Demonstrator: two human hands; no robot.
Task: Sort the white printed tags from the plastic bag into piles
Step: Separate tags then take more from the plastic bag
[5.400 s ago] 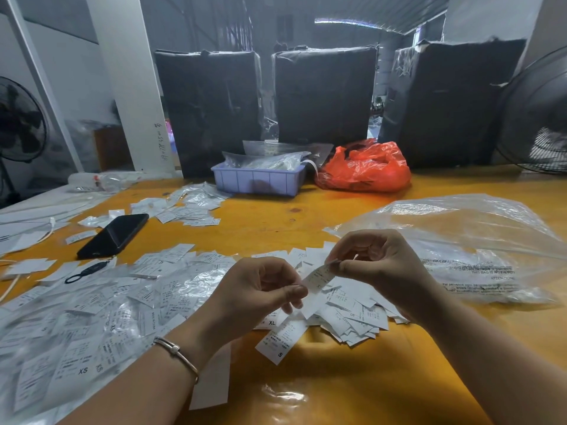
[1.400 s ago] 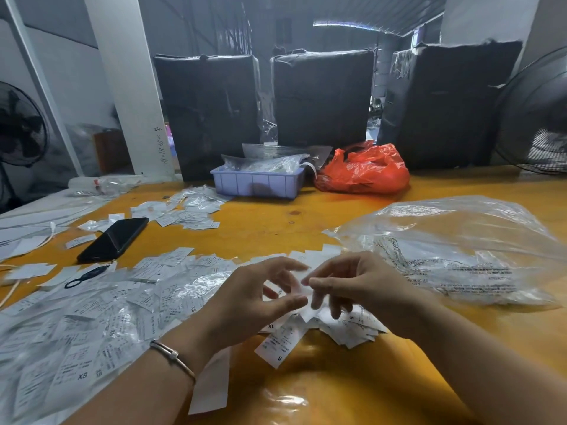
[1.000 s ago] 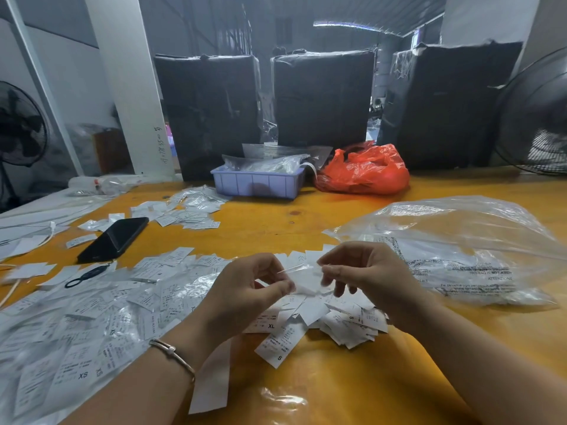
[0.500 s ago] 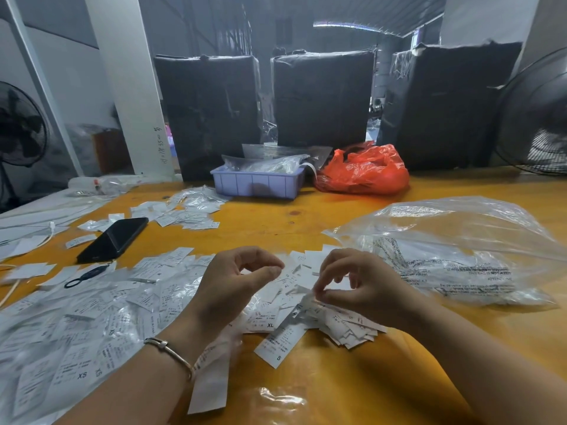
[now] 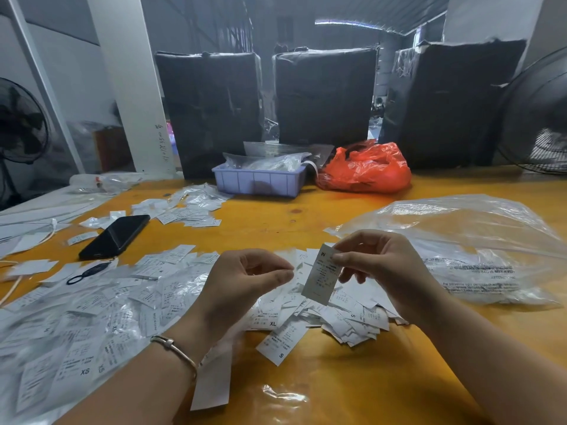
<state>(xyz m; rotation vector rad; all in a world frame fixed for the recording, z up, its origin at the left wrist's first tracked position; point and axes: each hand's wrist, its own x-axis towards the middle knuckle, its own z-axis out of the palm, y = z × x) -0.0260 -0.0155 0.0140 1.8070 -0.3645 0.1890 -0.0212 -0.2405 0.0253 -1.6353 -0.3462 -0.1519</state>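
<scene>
My right hand [image 5: 380, 265] pinches one white printed tag [image 5: 320, 276] by its top edge and holds it upright above a loose heap of tags [image 5: 346, 314] on the yellow table [image 5: 337, 384]. The tag shows an M at its top. My left hand [image 5: 242, 280] hovers just left of it, fingers curled with thumb near forefinger and nothing visible between them. The clear plastic bag [image 5: 466, 240] with more tags inside lies to the right. A wide spread of tags [image 5: 92, 311] covers the table's left side, some marked XS.
A black phone [image 5: 115, 236] and a small black ring strap [image 5: 89, 271] lie at left. Behind are another tag pile [image 5: 187, 207], a lilac tray [image 5: 259, 180], a red bag [image 5: 365, 171], black wrapped boxes [image 5: 325, 96] and fans at both edges.
My right hand has risen from the heap with a single tag pinched in it. My left hand has stayed beside it with nothing in its fingers.
</scene>
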